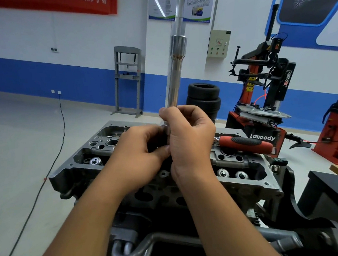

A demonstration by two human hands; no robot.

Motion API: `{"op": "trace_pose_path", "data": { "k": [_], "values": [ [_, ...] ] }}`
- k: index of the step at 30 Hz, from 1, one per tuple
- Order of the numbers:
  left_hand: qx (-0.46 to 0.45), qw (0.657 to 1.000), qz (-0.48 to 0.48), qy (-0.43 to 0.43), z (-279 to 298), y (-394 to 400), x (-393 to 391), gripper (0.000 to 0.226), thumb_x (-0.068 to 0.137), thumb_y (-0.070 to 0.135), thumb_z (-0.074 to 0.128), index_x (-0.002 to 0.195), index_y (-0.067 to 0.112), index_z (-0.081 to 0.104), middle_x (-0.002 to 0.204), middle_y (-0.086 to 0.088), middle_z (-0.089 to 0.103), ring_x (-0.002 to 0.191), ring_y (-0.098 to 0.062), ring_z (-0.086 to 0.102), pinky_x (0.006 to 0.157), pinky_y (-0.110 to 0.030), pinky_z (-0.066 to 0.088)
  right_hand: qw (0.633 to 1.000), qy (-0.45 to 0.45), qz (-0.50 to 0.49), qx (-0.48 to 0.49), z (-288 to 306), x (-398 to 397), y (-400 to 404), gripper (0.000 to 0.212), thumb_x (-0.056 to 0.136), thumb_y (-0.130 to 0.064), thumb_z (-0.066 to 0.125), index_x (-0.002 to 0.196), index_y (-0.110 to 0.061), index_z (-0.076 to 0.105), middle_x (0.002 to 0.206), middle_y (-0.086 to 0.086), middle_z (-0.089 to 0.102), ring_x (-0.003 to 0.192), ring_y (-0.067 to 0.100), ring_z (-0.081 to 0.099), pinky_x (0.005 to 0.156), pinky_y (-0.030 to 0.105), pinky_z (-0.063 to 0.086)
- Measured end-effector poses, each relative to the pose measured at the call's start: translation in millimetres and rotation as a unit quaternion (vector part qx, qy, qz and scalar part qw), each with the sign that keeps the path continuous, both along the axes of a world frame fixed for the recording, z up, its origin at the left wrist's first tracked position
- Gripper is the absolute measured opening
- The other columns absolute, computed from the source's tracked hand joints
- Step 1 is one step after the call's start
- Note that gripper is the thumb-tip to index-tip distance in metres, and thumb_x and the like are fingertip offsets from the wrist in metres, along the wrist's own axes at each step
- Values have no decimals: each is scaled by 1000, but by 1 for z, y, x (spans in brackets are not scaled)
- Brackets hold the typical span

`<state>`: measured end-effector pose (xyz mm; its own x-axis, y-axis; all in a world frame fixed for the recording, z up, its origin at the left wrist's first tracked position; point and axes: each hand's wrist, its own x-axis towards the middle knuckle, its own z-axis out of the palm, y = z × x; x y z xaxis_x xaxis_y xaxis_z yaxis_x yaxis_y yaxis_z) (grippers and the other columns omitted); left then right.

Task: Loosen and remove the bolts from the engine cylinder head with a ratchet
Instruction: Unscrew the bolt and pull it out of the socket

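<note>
Near and centre, the engine cylinder head (249, 182) lies open. Above it the left hand (140, 160) pinches and the right hand (189, 138) wraps a long steel extension bar (176, 66), stiff, likely slippery. The ratchet (246, 144) rests far right.

White wall (25, 38) with blue band, red banner (85, 3), posters; grey floor (22, 129); press frame (128, 80), stacked tyres (203, 99), tyre changer (261, 84).
</note>
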<state>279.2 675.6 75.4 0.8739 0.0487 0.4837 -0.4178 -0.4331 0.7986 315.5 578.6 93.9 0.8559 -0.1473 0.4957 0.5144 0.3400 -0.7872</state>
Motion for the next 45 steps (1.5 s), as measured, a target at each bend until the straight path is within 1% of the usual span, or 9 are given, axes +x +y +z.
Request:
{"op": "trace_pose_path", "data": {
  "k": [6, 10, 15, 20, 26, 30, 35, 40, 45],
  "values": [
    [-16, 994, 100, -38, -1, -7, 0, 20, 70, 30, 76, 89, 25, 76, 80, 6, 77, 78, -13, 74, 76, -44, 62, 1000, 3, 2, 5, 0, 0, 1, 10, 66, -19, 77, 67, -23, 68, 63, -5, 62, 60, 11, 56, 63, 32, 52],
    [-31, 999, -3, -14, -2, 0, 2, 19, 92, 9, 73, 106, 21, 78, 97, 6, 80, 94, -11, 76, 88, -44, 62, 1000, 4, 0, 6, 0, 0, 0, 10, 66, -19, 78, 66, -23, 68, 64, -5, 62, 61, 11, 56, 64, 34, 52],
    [-36, 994, 92, -51, -3, -5, 2, 21, 71, 28, 78, 92, 23, 77, 82, 7, 78, 79, -12, 75, 78, -42, 63, 1000, 2, 2, 4, 0, -1, 1, 9, 67, -18, 77, 67, -22, 68, 64, -5, 62, 61, 11, 56, 62, 32, 52],
    [-33, 999, -4, -17, -3, 2, 2, 20, 93, 10, 74, 108, 22, 78, 98, 7, 80, 95, -10, 76, 88, -45, 62, 1000, -5, 4, -2, 0, -2, 0, 10, 66, -19, 77, 66, -24, 68, 63, -8, 62, 61, 7, 58, 64, 29, 54],
    [-33, 993, 102, -52, -3, -6, 1, 26, 68, 34, 74, 91, 25, 78, 81, 7, 77, 78, -10, 74, 76, -40, 63, 1000, -11, 5, -7, -1, -1, 0, 9, 68, -19, 76, 70, -20, 67, 62, -9, 62, 60, 6, 58, 62, 28, 54],
    [-34, 999, -16, -19, -3, 0, 2, 19, 92, 10, 73, 106, 22, 79, 96, 8, 80, 93, -9, 76, 86, -41, 62, 1000, -14, 0, -1, -1, 0, -1, 11, 67, -19, 76, 66, -24, 66, 61, -11, 61, 60, 4, 58, 62, 26, 52],
    [-46, 993, 98, -55, -4, -7, 3, 21, 68, 29, 77, 87, 22, 77, 77, 4, 77, 75, -16, 74, 73, -44, 63, 1000, -13, 9, -8, -1, 1, 0, 12, 67, -21, 76, 62, -27, 67, 60, -9, 59, 60, 10, 56, 63, 33, 54],
    [-1, 1000, -6, -18, -2, -1, 2, 20, 91, 10, 73, 105, 24, 78, 94, 8, 79, 90, -9, 75, 81, -37, 60, 1000, -8, 14, -4, -1, 2, 0, 11, 67, -22, 77, 64, -27, 68, 62, -9, 60, 62, 10, 57, 65, 34, 55],
    [38, 987, 142, -65, -3, -9, 3, 13, 73, 25, 76, 86, 27, 75, 73, 9, 74, 70, -3, 68, 63, -23, 51, 1000, -11, 9, -10, -1, 1, 1, 11, 67, -21, 77, 67, -23, 67, 61, -8, 61, 61, 10, 57, 64, 32, 54]
  ]
}}
